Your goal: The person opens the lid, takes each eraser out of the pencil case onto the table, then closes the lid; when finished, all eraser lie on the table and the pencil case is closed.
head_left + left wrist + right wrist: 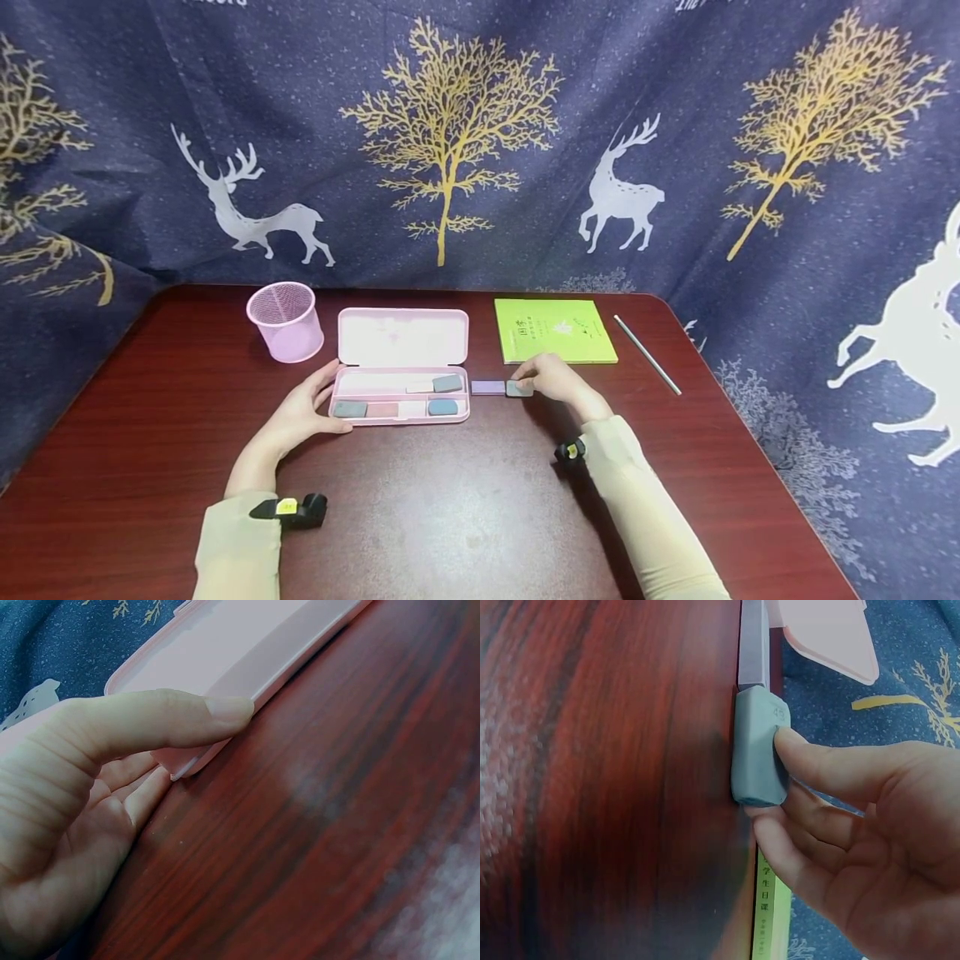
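Observation:
An open pink pencil case (402,337) lies on the dark red table, with several grey, pink and white erasers in its tray. My left hand (300,410) rests against the case's left end. Its straight thumb (172,716) touches the case (225,652) at the corner. Right of the case, my right hand (553,380) pinches a grey eraser (519,388) that lies on the table. In the right wrist view the thumb (817,761) presses the grey eraser (756,750) from the side and a finger lies below it. A lilac eraser (488,387) lies end to end with it, toward the case.
A pink mesh cup (285,321) stands left of the case. A green notebook (555,329) lies just behind my right hand, and a thin grey stick (647,354) lies right of it. A blue curtain with deer and trees surrounds the table (450,517).

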### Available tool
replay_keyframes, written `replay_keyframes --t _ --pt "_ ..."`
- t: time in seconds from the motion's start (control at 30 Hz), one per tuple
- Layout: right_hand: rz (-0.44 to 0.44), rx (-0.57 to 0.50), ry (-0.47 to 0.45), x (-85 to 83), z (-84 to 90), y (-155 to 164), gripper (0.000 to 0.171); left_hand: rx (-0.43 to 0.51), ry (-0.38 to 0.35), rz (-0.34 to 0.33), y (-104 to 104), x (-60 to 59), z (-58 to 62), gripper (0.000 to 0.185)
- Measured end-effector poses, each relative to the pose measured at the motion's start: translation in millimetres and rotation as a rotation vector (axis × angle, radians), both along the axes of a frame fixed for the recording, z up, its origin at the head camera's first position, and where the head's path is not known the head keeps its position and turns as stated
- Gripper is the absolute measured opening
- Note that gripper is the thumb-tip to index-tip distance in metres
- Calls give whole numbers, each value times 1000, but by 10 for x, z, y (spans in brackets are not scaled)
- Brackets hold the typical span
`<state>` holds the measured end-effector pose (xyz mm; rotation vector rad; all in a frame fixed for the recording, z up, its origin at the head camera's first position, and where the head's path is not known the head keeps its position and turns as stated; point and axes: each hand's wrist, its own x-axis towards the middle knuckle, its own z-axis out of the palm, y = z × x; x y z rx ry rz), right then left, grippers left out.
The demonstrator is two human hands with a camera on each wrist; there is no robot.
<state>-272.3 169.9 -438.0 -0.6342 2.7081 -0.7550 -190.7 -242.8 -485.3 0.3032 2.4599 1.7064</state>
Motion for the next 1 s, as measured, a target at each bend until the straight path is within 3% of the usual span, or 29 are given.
replay_keyframes --t 0.73,1.0 --pt "-11 13 47 -2 19 -36 14 -2 4 -4 -1 -7 -3 110" --pt "-19 -30 51 -17 7 -27 16 -9 -10 -2 -4 -10 -14 111"
